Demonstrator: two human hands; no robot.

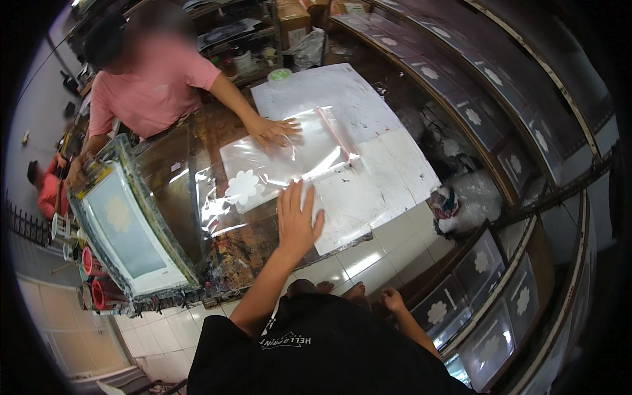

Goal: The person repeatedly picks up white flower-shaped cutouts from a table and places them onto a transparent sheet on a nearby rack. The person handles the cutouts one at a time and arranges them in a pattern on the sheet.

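Note:
A clear plastic bag [315, 141] with a reddish strip along one end lies flat on the table, with a white scalloped flower shape [243, 187] printed near its left end. My left hand [298, 217] rests palm down at the bag's near edge, fingers stretched out, holding nothing. Low beside my body hangs my right hand [393, 301], apart from the table, its fingers loosely bent and seemingly without anything in them. Across the table, a co-worker in pink presses a spread hand [270, 130] on the bag. That person's other hand [78, 172] is at the screen-printing frame [125, 217], which is tilted up.
White sheets [388, 155] cover the table's right side. A small tub with green contents [280, 75] stands at the far edge. Drying racks [454, 99] holding flower-printed clear bags flank the right. Red paint pots [105, 293] stand left of the screen. Another person [49, 191] is farther left.

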